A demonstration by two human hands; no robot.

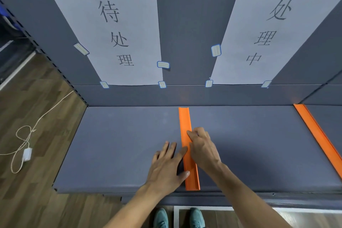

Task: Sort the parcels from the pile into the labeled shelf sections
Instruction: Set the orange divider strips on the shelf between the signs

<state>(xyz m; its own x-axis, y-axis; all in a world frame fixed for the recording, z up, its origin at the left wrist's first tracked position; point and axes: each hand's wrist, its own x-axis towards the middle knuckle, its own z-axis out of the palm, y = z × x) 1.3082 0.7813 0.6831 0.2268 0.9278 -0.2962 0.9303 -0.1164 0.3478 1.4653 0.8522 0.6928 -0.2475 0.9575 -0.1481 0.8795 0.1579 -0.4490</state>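
Observation:
A grey shelf board [120,144] lies before me, split by an orange divider strip [185,122] that runs from back to front. My left hand [166,166] rests flat on the board just left of the strip, fingers spread, thumb touching its side. My right hand [201,148] lies over the strip from the right, fingers pressing on it. Two paper labels with large characters are taped to the back wall, the left label [114,31] above the left section and the right label [266,31] above the right one. No parcel is in view.
A second orange divider [318,139] bounds the right section at the far right. A white cord with a small plug block [26,153] lies on the wooden floor to the left of the shelf. My two shoes [177,218] show below the shelf's front edge.

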